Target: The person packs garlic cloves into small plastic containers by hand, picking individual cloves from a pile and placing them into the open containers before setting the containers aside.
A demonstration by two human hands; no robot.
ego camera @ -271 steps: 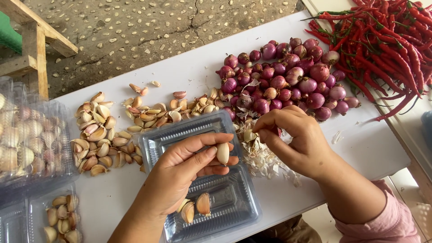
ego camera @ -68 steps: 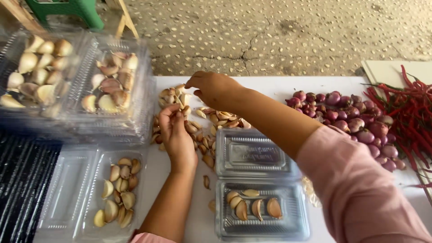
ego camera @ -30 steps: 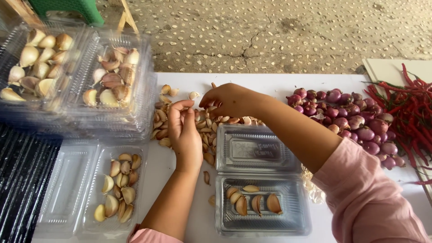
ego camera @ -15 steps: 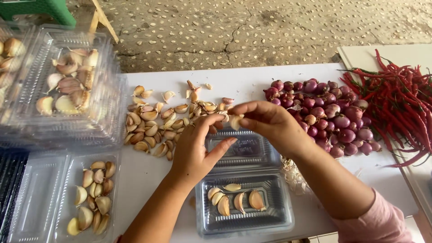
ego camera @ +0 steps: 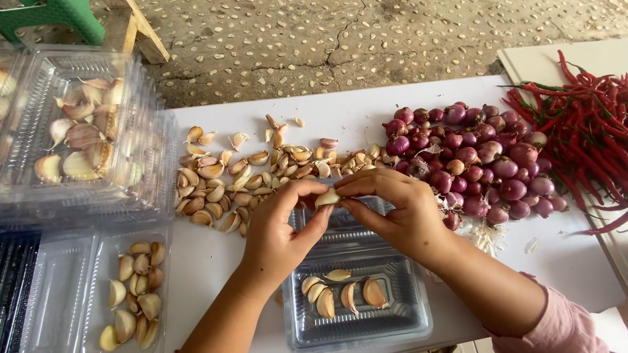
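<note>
Both hands meet above the open tray point(ego camera: 405, 320). Left hand point(ego camera: 284, 232) and right hand point(ego camera: 399, 209) pinch one garlic clove point(ego camera: 327, 197) between their fingertips, held over the tray's lid half. Five cloves lie in the tray below. Loose garlic pile point(ego camera: 242, 176) sits just beyond; shallots point(ego camera: 484, 163) to the right.

My work surface is a white table point(ego camera: 366, 111). Directly on it lie loose garlic cloves point(ego camera: 242, 176), a heap of shallots point(ego camera: 477, 163), red chillies point(ego camera: 589, 124), an open clear tray point(ego camera: 356, 314) and stacked clear trays point(ego camera: 78, 144).
</note>
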